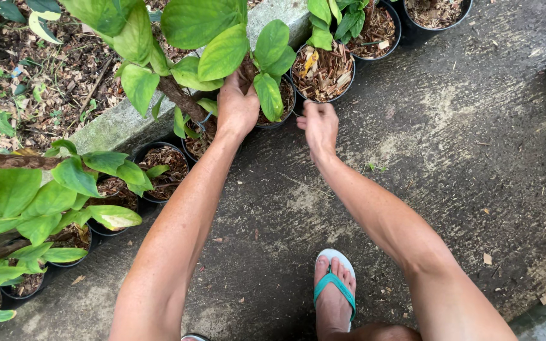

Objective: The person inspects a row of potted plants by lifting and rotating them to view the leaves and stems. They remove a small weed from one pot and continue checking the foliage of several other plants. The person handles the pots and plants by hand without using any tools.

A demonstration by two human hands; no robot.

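Two bare hands at a far black pot [277, 112] by the stone kerb [115, 123] | left hand [237, 106] closed round the plant's woody stem [181, 98] | right hand [319, 126] pinching the rim | likely heavy with soil, stiff plastic, leaves [222, 53] tear easily; lift by rim and stem base.

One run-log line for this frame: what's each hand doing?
left hand: on plant stem in black pot | right hand: fingertips at same pot's rim | grip: unclear | ground: concrete
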